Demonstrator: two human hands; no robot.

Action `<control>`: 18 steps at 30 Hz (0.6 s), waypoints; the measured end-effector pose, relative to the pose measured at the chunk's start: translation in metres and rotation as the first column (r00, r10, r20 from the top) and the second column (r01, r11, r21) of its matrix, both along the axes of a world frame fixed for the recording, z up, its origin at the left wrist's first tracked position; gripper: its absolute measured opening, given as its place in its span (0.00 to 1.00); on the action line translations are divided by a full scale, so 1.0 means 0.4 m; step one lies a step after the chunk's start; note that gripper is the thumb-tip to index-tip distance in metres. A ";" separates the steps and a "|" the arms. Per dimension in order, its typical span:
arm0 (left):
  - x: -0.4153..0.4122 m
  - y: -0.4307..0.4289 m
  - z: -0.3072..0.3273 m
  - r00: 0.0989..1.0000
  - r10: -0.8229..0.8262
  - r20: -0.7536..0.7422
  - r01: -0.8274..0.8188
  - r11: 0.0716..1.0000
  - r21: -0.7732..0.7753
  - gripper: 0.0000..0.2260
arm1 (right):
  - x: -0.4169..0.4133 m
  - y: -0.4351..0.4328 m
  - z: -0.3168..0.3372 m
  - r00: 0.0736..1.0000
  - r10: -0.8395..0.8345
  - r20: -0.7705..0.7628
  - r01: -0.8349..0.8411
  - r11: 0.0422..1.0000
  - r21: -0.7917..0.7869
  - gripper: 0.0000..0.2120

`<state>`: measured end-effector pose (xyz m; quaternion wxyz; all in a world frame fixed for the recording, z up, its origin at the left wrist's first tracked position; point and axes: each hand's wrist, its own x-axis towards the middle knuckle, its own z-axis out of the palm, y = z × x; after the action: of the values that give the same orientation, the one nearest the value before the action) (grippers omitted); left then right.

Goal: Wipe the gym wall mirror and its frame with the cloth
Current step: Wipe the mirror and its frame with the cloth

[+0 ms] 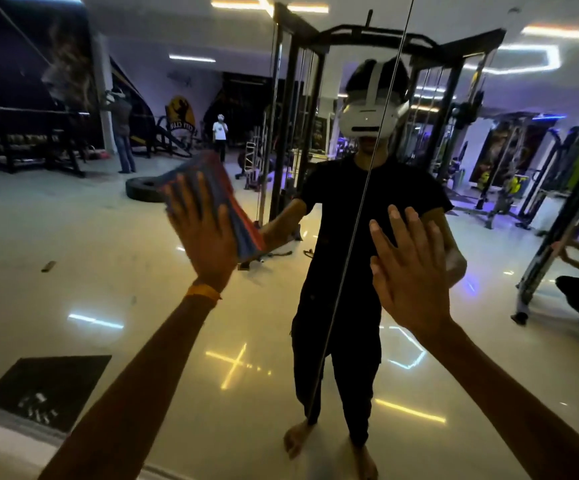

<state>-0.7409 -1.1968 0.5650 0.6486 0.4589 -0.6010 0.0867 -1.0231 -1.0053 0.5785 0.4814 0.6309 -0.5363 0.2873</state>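
Observation:
The wall mirror [115, 258] fills almost the whole view and reflects the gym behind me. My left hand [205, 233] lies flat with straight fingers on a blue and orange striped cloth [227, 199], pressing it against the glass left of centre. My right hand [409, 268] rests flat on the glass with its fingers spread, holding nothing. A thin vertical seam [357, 216] between two mirror panels runs just left of my right hand. The mirror's bottom edge [11, 426] shows at the lower left.
My own reflection, a person in black clothes with a white headset [367, 119], stands at the seam. Reflected behind are a black cable rack [291, 109], a tyre [144, 190] on the floor, and other people at left and far right. A white ledge [0, 455] runs below the mirror.

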 end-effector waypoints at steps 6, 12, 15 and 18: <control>-0.020 0.041 0.037 0.964 0.046 -0.261 0.005 0.981 0.193 0.30 | 0.024 -0.020 0.035 1.000 -0.008 0.008 0.009 1.000 -0.027 0.27; -0.180 0.174 -0.041 0.939 -0.238 0.247 0.258 0.965 -0.050 0.27 | 0.025 -0.025 0.035 0.999 -0.041 -0.016 0.040 0.998 -0.046 0.27; -0.053 0.033 -0.023 1.000 0.009 -0.021 -0.008 0.999 0.038 0.28 | 0.008 -0.013 0.043 0.997 -0.049 -0.060 0.049 0.999 -0.008 0.27; -0.006 -0.005 -0.011 0.949 0.098 -0.300 -0.039 0.980 0.196 0.28 | 0.000 -0.004 0.044 0.995 -0.070 -0.071 0.071 0.997 0.023 0.28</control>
<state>-0.7435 -1.1989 0.5605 0.6849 0.5463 -0.4817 -0.0203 -1.0230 -1.0070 0.5961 0.5019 0.6274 -0.5445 0.2408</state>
